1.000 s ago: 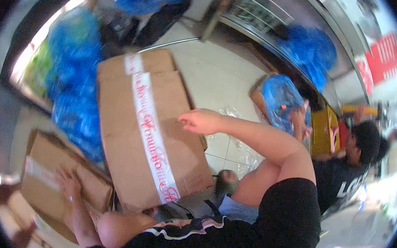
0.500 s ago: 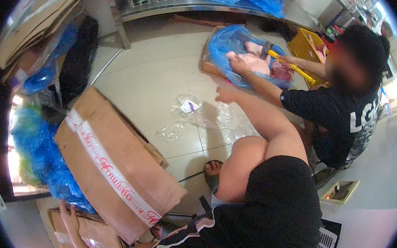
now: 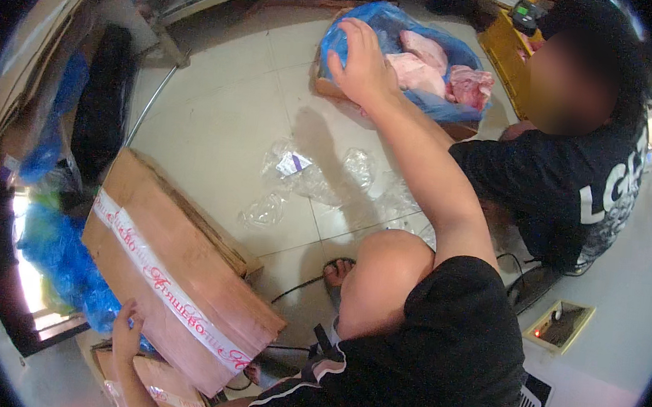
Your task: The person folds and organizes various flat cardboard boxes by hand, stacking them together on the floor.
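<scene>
My right hand (image 3: 365, 63) reaches far forward and its fingers curl over the rim of a blue plastic bag (image 3: 348, 39). The bag lines a cardboard box and holds several pale pink pieces of raw meat (image 3: 431, 69). My left hand (image 3: 126, 329) is low at the left, fingers spread, resting against the lower edge of a large brown cardboard box (image 3: 173, 268) sealed with white tape. My bare knee (image 3: 382, 270) and black shorts fill the lower middle.
A co-worker in a black shirt (image 3: 576, 179) crouches at the right beside the meat. Crumpled clear plastic bags (image 3: 313, 175) lie on the tiled floor. A yellow crate (image 3: 506, 45), a small device (image 3: 560, 325), blue bags (image 3: 65, 258) and flat cardboard (image 3: 162, 387) are around.
My right hand has left the taped box and stretched forward onto the blue bag. The view has swung from the boxes toward the meat. The co-worker's hands have left the bag.
</scene>
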The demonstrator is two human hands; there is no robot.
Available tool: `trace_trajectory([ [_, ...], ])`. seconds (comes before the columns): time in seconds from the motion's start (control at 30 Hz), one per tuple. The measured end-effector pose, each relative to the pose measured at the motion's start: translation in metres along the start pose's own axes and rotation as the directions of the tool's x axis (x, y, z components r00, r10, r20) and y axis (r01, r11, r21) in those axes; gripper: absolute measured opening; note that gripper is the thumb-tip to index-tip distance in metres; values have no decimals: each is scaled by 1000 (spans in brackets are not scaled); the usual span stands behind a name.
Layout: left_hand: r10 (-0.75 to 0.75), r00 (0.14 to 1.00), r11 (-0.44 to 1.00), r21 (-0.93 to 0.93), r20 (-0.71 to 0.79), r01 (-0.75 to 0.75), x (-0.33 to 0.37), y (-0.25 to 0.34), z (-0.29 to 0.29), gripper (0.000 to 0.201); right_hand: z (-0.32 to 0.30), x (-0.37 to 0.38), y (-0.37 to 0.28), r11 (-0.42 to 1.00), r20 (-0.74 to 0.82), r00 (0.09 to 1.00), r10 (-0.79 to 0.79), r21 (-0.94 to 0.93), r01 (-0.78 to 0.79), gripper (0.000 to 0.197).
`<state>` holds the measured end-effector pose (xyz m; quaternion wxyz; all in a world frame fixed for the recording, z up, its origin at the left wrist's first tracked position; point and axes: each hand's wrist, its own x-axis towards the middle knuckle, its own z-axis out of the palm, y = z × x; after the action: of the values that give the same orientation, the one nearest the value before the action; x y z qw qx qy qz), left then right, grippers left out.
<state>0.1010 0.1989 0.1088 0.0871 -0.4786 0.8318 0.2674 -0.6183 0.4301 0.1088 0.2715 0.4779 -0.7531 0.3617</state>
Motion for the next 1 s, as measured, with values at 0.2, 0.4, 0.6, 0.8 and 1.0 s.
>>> trace_trajectory([
  [0.2,-142,980,976,-146,138,162,-44,9,34,49,133,-57,46,950,625,716,312,-221,-221,59],
  [0.4,-307,940,913,-234,149,336,-106,-18,48,45,189,-81,92,700,536,461,707,-623,-348,44],
  [0.6,-307,949,908,-277,68,313,-125,-18,49,38,156,-109,67,768,593,536,602,-613,-185,31],
  [0.8,22,999,906,-423,33,-6,-49,66,55,31,25,-114,2,861,608,626,488,-453,-232,32],
  [1.0,287,957,916,-304,34,-264,2,117,39,28,-107,-15,-33,617,302,610,733,83,-783,31],
])
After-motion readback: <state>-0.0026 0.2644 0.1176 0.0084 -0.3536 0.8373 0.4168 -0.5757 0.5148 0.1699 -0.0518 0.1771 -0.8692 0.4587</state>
